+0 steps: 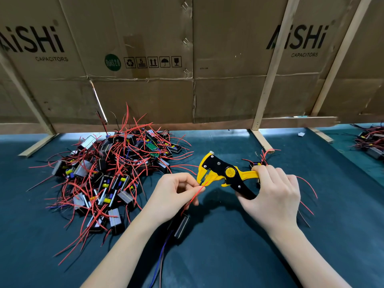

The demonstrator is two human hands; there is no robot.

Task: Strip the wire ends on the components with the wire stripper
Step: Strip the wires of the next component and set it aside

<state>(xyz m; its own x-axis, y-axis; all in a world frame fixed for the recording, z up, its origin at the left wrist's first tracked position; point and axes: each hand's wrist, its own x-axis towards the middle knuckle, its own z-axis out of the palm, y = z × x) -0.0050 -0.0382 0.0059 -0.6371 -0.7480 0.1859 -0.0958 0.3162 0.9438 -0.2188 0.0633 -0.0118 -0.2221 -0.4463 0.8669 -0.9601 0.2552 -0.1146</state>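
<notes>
My right hand (274,192) grips the two handles of a yellow and black wire stripper (220,173), whose jaws point left. My left hand (172,194) pinches a red wire (196,194) between thumb and fingers, and the wire's tip sits at the stripper's jaws. That wire runs down to a small black and silver component (181,225) hanging under my left wrist, with blue and black wires trailing below it. A big pile of the same components (110,173) with red wires lies on the mat to the left.
The dark green mat (228,235) covers the table. A cardboard wall (187,69) on wooden struts stands behind. A few components (259,163) lie behind my right hand, red wires beside it. Another pile (372,142) sits at the far right.
</notes>
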